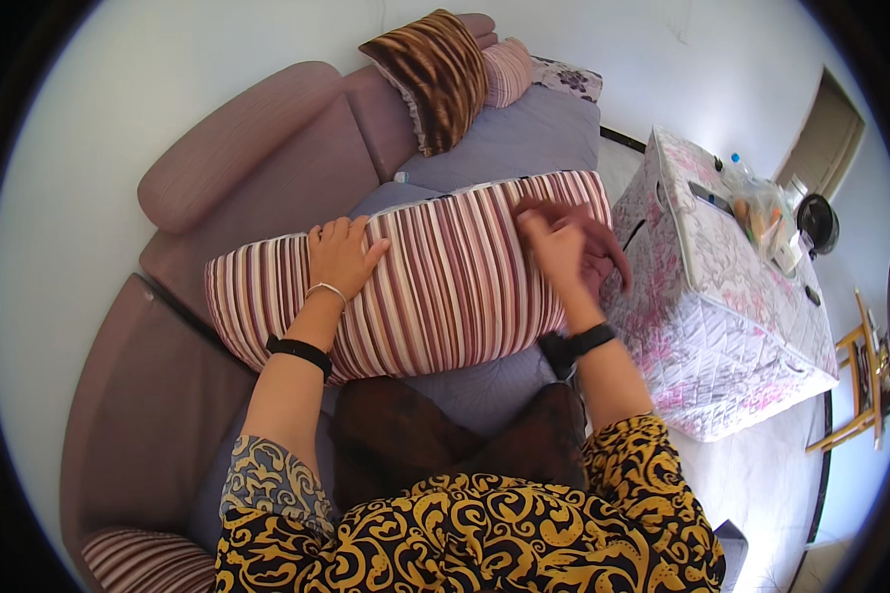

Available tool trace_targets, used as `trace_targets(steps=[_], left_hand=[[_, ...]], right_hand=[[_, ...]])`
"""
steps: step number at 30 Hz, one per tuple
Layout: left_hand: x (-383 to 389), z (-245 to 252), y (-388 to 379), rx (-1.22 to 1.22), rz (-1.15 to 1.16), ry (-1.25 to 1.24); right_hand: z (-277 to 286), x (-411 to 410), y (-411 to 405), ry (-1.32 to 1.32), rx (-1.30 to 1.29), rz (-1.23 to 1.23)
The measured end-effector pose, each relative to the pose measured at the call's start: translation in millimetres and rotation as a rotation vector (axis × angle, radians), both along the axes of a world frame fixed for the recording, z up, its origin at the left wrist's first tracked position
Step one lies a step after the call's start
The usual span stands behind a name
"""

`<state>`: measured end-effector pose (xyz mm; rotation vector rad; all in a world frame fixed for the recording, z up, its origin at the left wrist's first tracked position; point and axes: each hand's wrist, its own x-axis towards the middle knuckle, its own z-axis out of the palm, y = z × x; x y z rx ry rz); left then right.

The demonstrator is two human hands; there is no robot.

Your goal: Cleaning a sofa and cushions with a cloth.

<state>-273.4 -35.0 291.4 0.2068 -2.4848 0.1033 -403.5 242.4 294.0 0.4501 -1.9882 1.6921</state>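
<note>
A long striped cushion (445, 282) in maroon, white and tan lies across the seat before me. Flat on its left part rests my left hand (345, 256), fingers spread a little, gripping nothing. Over the cushion's right part is my right hand (556, 248), blurred and closed on a crumpled maroon cloth (601, 241). Part of the cloth hangs to the right past the cushion's end. The palm and fingertips of this hand are partly hidden, so the exact grip is unclear. Along the cushion's far edge runs a pale border with dark spots.
A brown sofa (282, 156) curves along the left, with a grey-blue cover (519, 133) on its seat. A tiger-striped pillow (437, 81) leans at the back. On the right, a table under a quilted floral cover (742, 356) bears a phone (710, 196) and a plastic bag (760, 222).
</note>
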Motion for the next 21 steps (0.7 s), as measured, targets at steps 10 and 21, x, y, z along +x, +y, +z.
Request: trace_targets(steps=[10,21], left_hand=[[6.1,-0.1,1.1,0.047,0.028,-0.020],[-0.2,-4.0,0.1,0.057,-0.011,0.051]], right_hand=[[-73.3,116.3,-39.0,0.870,0.837,0.393],[20.3,-48.9,25.8,0.388,0.476,-0.137]])
